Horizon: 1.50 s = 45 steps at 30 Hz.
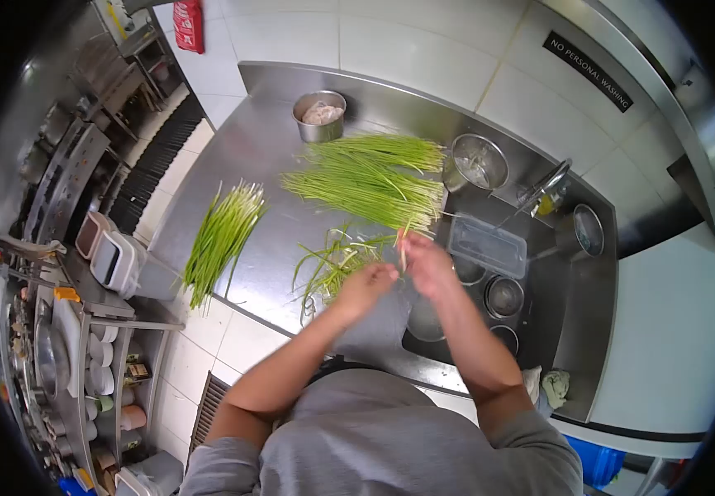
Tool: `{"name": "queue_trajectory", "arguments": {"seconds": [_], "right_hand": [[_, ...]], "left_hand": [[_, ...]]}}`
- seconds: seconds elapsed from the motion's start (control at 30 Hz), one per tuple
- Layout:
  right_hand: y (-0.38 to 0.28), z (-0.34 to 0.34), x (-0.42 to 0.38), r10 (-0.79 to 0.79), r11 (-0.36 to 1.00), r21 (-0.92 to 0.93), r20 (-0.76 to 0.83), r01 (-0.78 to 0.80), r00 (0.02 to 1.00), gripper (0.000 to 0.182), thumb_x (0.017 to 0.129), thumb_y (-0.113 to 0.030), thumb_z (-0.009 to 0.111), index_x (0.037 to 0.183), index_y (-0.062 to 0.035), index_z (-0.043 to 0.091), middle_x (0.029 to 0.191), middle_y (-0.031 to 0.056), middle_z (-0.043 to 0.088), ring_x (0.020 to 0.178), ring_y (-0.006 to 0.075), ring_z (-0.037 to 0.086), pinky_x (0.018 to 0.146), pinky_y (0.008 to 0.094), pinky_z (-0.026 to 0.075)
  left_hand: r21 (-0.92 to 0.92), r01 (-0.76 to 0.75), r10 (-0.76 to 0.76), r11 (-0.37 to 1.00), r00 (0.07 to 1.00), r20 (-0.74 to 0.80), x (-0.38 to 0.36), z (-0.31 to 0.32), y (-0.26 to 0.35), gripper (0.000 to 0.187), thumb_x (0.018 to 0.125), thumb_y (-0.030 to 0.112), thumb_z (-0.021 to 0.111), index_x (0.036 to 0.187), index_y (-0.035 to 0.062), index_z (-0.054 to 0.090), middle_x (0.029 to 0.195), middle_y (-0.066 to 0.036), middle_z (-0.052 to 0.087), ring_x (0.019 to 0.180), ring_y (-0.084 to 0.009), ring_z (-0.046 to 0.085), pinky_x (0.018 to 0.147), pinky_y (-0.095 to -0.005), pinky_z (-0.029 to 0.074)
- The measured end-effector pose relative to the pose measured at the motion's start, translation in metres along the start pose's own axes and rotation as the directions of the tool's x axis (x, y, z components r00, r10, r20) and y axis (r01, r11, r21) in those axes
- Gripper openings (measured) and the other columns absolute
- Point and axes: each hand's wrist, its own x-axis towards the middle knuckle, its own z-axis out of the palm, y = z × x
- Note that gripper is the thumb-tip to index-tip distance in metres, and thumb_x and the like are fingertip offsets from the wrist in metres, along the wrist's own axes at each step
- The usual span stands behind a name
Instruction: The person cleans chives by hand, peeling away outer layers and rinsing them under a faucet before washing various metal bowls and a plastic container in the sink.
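Close together above the steel counter [270,244] are both of my hands. My right hand [428,263] is closed, its fingers pinching a thin green stalk [404,248] with a pale end. Just left of it, my left hand [367,285] has its fingertips drawn together near the stalk's lower end; whether they grip anything is too small to tell. A loose pile of trimmed green pieces [324,269] lies beside my left hand. Beyond my hands is a large bundle of long green stalks [365,182], white ends to the right. A smaller bundle [223,240] lies at the left.
Behind the bundles stands a metal pot [321,128] holding something pale. A steel bowl [489,149] sits near the faucet [545,183]. The sink at the right holds a clear plastic container [488,245] and round metal pans [503,296]. A shelf rack [118,331] stands left.
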Motion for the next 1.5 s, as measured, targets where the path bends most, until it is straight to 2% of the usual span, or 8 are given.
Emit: {"name": "queue_trajectory", "arguments": {"seconds": [0.57,0.7,0.83,0.93,1.03,1.23,1.43,1.5], "right_hand": [[-0.003,-0.007,0.020,0.051,0.966,0.234,0.229,-0.106,0.972,0.006,0.085,-0.013,0.063,0.086,-0.0074,0.061,0.072,-0.0006,0.060,0.062,0.0074,0.052,0.055,0.0222,0.042],[-0.042,0.008,0.016,-0.100,0.921,-0.335,0.291,0.199,0.951,0.007,0.082,-0.012,0.064,0.085,-0.0059,0.064,0.071,-0.0023,0.059,0.063,0.0086,0.052,0.060,0.0225,0.041],[-0.067,0.029,0.013,-0.649,0.304,-0.528,0.494,0.793,0.578,0.012,0.082,-0.012,0.064,0.086,-0.0007,0.063,0.084,0.0020,0.063,0.070,0.0114,0.055,0.069,0.0234,0.043],[-0.097,0.053,-0.016,-0.446,0.772,-0.276,0.405,0.572,0.798,0.010,0.082,-0.011,0.061,0.084,-0.0015,0.063,0.092,0.0070,0.064,0.077,0.0149,0.059,0.073,0.0263,0.045],[-0.108,0.066,-0.027,-0.346,0.871,-0.160,0.472,0.464,0.811,0.009,0.084,-0.008,0.058,0.088,-0.0006,0.060,0.098,0.0122,0.064,0.079,0.0164,0.061,0.073,0.0282,0.048],[-0.094,0.087,-0.039,-0.310,0.947,0.079,0.484,0.312,0.818,0.007,0.085,-0.005,0.057,0.091,-0.0006,0.058,0.091,0.0143,0.064,0.080,0.0175,0.063,0.069,0.0282,0.052],[-0.070,0.089,-0.038,-0.454,0.743,-0.411,0.271,0.529,0.849,0.003,0.083,-0.003,0.061,0.083,-0.0038,0.058,0.087,0.0113,0.065,0.076,0.0168,0.063,0.065,0.0276,0.051],[-0.059,0.092,-0.039,-0.579,0.160,-0.728,0.478,0.667,0.660,0.001,0.086,-0.004,0.057,0.085,-0.0043,0.057,0.082,0.0074,0.064,0.075,0.0148,0.061,0.063,0.0279,0.048]], "left_hand": [[0.340,0.208,-0.189,0.917,0.978,-0.089,-0.081,-0.045,0.006,0.016,0.087,0.014,0.057,0.081,-0.0006,0.058,0.064,-0.005,0.058,0.056,-0.0105,0.055,0.052,-0.0252,0.045],[0.409,0.283,-0.164,0.868,0.939,-0.302,-0.095,-0.089,0.000,0.016,0.089,0.015,0.056,0.085,-0.0009,0.058,0.066,-0.005,0.059,0.056,-0.0098,0.055,0.054,-0.0235,0.046],[0.099,0.155,-0.106,0.983,0.918,-0.382,-0.091,-0.104,0.016,0.022,0.088,0.020,0.059,0.086,-0.0019,0.059,0.067,-0.005,0.060,0.056,-0.0102,0.055,0.054,-0.0229,0.045],[0.087,0.213,-0.172,0.973,0.924,-0.341,-0.074,-0.112,0.015,0.025,0.089,0.021,0.059,0.098,-0.0029,0.059,0.078,-0.009,0.063,0.069,-0.0139,0.060,0.063,-0.0261,0.048],[0.727,0.076,0.272,0.682,0.897,-0.349,-0.047,-0.094,0.007,0.034,0.090,0.021,0.058,0.113,-0.0024,0.054,0.093,-0.012,0.062,0.084,-0.0207,0.060,0.078,-0.0318,0.049],[0.046,-0.415,0.416,0.909,0.893,-0.168,-0.005,-0.042,0.058,0.036,0.091,0.020,0.055,0.119,-0.0023,0.050,0.097,-0.011,0.061,0.088,-0.0181,0.058,0.083,-0.0283,0.044],[0.353,-0.284,0.369,0.891,0.907,-0.203,-0.015,-0.080,0.080,0.017,0.089,0.015,0.059,0.091,-0.0003,0.064,0.070,-0.004,0.060,0.062,-0.0101,0.049,0.057,-0.0256,0.043],[0.495,-0.289,0.420,0.819,0.891,-0.174,-0.017,-0.098,0.081,0.016,0.088,0.015,0.059,0.090,0.0001,0.064,0.069,-0.007,0.061,0.062,-0.0112,0.051,0.058,-0.0256,0.043]]}}
